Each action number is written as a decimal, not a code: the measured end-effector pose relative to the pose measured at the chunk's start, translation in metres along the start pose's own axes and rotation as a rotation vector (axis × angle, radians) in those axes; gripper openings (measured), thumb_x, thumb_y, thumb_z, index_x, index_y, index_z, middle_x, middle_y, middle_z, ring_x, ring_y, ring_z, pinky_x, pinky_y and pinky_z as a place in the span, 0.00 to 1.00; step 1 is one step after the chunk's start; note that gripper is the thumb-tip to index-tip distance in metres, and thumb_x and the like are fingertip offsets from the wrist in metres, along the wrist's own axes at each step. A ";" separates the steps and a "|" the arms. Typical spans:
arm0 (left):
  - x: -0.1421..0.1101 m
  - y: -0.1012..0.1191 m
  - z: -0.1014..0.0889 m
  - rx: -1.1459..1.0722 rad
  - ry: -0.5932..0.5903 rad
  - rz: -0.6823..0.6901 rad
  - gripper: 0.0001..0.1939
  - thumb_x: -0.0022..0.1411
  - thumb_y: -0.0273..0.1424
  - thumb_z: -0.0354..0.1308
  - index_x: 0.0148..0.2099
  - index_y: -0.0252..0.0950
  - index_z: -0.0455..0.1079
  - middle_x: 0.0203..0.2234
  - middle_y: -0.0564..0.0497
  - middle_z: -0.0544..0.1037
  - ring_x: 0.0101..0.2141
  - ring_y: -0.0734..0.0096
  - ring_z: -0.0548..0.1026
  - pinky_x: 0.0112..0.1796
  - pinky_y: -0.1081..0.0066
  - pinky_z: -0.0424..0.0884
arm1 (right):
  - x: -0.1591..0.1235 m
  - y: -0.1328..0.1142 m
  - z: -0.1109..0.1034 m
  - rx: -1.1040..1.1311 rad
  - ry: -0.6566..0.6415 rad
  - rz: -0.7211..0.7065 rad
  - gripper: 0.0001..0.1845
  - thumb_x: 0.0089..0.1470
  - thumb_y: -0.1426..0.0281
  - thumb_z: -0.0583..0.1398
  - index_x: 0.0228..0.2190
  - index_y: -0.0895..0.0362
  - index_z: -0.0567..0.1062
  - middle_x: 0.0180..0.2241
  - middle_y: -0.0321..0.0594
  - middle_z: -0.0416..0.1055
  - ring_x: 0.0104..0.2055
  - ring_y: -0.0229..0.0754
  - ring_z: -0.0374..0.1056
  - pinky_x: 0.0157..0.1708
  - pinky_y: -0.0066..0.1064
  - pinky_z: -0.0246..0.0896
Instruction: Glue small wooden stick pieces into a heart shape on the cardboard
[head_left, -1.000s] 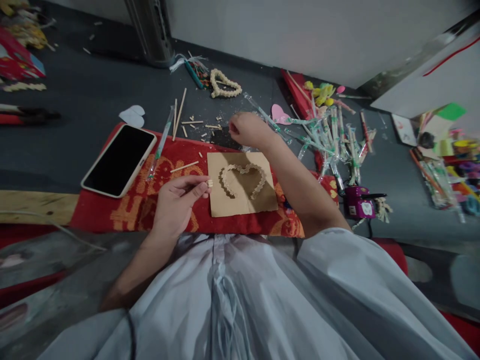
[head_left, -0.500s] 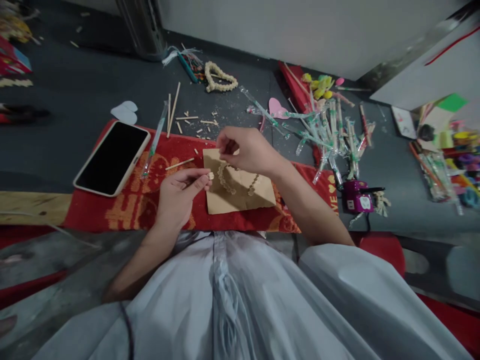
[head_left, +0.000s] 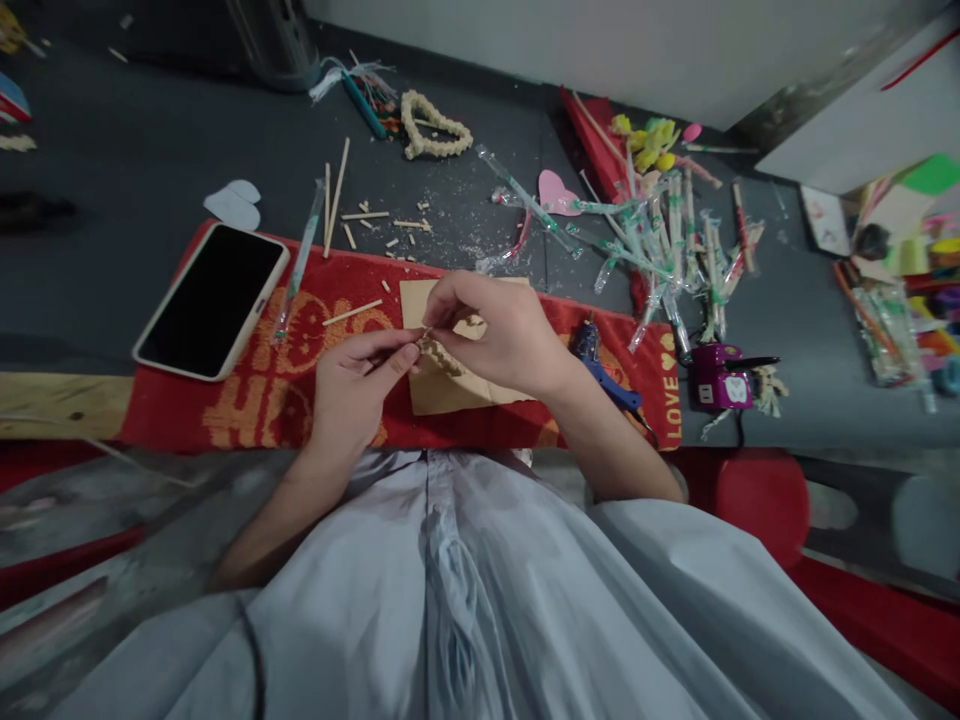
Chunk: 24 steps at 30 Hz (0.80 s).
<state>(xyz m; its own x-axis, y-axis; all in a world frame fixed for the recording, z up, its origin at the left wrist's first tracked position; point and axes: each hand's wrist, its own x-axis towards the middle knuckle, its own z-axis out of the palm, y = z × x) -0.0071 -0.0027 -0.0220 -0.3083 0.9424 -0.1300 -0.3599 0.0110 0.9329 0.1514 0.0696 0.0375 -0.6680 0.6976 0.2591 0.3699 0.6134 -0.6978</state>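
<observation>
My left hand (head_left: 356,385) is closed in a pinch on a small pale piece, now mostly covered by the fingers. My right hand (head_left: 510,335) meets it, thumb and finger pinched at the same spot; what they hold is too small to make out. Under both hands lies a sheet of brown cardboard (head_left: 480,392). On it rests a row of small pale pieces (head_left: 444,357), partly hidden by my right hand. A blue glue gun (head_left: 609,380) lies to the right of my right wrist on the red towel (head_left: 277,410).
A phone (head_left: 214,300) lies at the left. Behind the towel are cut wooden sticks (head_left: 337,195), crumbs and a bumpy heart-shaped frame (head_left: 410,125). Plastic-wrapped sticks (head_left: 675,230) pile up at the right, near a purple device (head_left: 716,375). A pink paper heart (head_left: 556,192) lies behind.
My right hand has come down and left to meet my left fingertips, covering more of the row. The glue gun beside my right forearm has come into view. The camera has shifted slightly.
</observation>
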 end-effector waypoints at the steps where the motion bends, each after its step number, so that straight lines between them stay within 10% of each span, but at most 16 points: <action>1: -0.001 0.001 0.001 -0.001 0.002 -0.002 0.10 0.44 0.34 0.78 0.29 0.43 0.81 0.26 0.53 0.82 0.27 0.71 0.78 0.28 0.72 0.77 | -0.001 0.000 0.001 0.012 0.012 -0.009 0.08 0.55 0.80 0.57 0.35 0.57 0.72 0.35 0.37 0.77 0.35 0.35 0.72 0.38 0.28 0.69; 24: -0.002 0.012 0.006 -0.131 -0.032 -0.172 0.15 0.37 0.34 0.81 0.29 0.41 0.81 0.27 0.52 0.83 0.25 0.75 0.76 0.28 0.75 0.74 | -0.015 0.007 0.003 0.160 0.078 -0.074 0.04 0.58 0.73 0.60 0.37 0.57 0.72 0.37 0.38 0.76 0.37 0.36 0.73 0.41 0.31 0.73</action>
<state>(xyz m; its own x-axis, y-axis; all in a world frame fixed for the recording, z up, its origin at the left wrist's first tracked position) -0.0051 -0.0021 -0.0088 -0.2053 0.9403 -0.2715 -0.5169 0.1314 0.8459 0.1623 0.0622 0.0263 -0.6351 0.6832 0.3603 0.2102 0.6017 -0.7706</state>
